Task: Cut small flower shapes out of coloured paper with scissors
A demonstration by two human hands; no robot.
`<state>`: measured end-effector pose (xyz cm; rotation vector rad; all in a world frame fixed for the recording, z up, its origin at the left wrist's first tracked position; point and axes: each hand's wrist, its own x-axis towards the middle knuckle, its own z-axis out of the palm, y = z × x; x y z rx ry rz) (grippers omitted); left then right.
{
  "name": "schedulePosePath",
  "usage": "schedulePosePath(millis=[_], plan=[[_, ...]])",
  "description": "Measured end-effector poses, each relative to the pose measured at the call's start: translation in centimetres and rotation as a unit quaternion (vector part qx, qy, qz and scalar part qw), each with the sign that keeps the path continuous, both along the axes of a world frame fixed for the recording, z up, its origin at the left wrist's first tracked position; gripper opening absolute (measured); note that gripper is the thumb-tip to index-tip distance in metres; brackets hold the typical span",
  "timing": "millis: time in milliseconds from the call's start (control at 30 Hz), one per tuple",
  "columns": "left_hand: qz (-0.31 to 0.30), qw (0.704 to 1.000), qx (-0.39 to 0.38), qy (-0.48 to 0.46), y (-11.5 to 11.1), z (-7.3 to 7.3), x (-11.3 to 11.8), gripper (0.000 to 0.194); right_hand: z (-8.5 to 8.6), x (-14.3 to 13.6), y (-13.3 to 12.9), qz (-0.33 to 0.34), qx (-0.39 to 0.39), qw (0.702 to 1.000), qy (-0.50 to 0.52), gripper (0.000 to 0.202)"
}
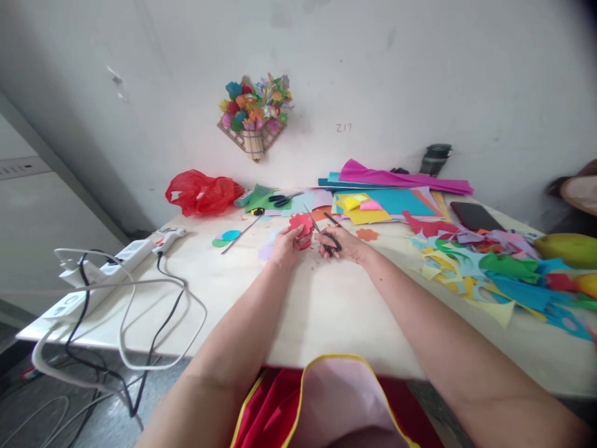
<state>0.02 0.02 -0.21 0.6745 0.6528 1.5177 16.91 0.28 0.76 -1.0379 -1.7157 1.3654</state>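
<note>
My left hand (288, 246) is closed on a red paper flower (301, 224) with a scalloped edge, held above the table. Just to its right, my right hand (342, 243) grips a pair of dark-handled scissors (332, 244). The scissor blades stand apart and point up and to the left, close beside the red flower. An orange paper flower (367, 234) lies flat to the right of my right hand. Pale purple paper pieces (267, 250) lie by my left hand, partly hidden by it.
Colourful paper scraps (494, 267) heap on the right, near a phone (480, 216). Paper sheets (405, 202) and a second pair of scissors (283, 200) lie behind my hands. A red plastic bag (203, 191) sits back left. Power strips (100, 280) with loose cables line the left edge.
</note>
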Motion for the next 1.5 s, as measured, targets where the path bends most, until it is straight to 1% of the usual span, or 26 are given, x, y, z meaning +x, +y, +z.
schedulePosePath(millis=[133, 367, 600, 767, 1000, 1167, 1300, 1500], plan=[[-0.002, 1.0, -0.004, -0.003, -0.09, 0.09, 0.04, 0.021, -0.14, -0.05, 0.04, -0.004, -0.003, 1.0, 0.002, 0.024], [0.015, 0.999, -0.023, -0.027, -0.01, 0.14, 0.3, 0.016, 0.01, -0.66, -0.25, -0.018, -0.014, 1.0, 0.007, 0.023], [0.025, 0.999, -0.031, -0.022, -0.15, 0.26, 0.5, 0.011, -0.07, -0.96, -0.41, -0.027, -0.018, 0.999, 0.014, 0.022], [0.012, 0.999, -0.04, 0.002, -0.17, 0.2, 0.49, 0.013, -0.05, -0.71, -0.32, -0.015, -0.013, 1.0, 0.013, 0.021], [0.014, 0.999, -0.031, 0.009, 0.07, -0.06, 0.29, 0.017, -0.41, -0.1, 0.27, 0.012, 0.001, 1.0, 0.023, 0.024], [0.012, 1.0, -0.023, 0.012, 0.16, -0.19, 0.18, 0.019, -0.37, -0.11, 0.23, 0.013, 0.004, 1.0, 0.016, 0.025], [0.014, 1.0, -0.016, 0.011, 0.02, 0.02, 0.28, 0.02, -0.34, -0.08, 0.3, 0.017, 0.0, 1.0, 0.017, 0.026], [0.027, 0.999, -0.025, 0.028, -0.27, 0.36, 0.47, 0.019, -0.16, -0.03, 0.2, 0.011, -0.001, 1.0, 0.016, 0.025]])
